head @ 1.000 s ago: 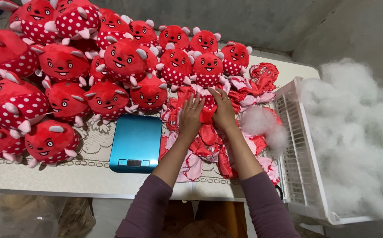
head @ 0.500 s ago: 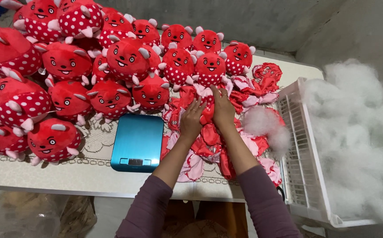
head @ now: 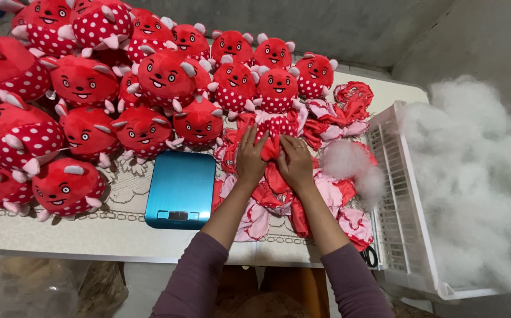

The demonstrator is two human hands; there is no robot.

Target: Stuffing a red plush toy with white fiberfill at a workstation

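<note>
Your left hand (head: 251, 158) and right hand (head: 295, 162) lie side by side, palms down, fingers pinching a limp red fabric toy skin (head: 270, 148) between them atop the heap of unstuffed red-and-pink skins (head: 302, 200) on the worktop (head: 90, 235). A flat blue rectangular kitchen scale (head: 181, 189) sits just left of your left wrist.
</note>
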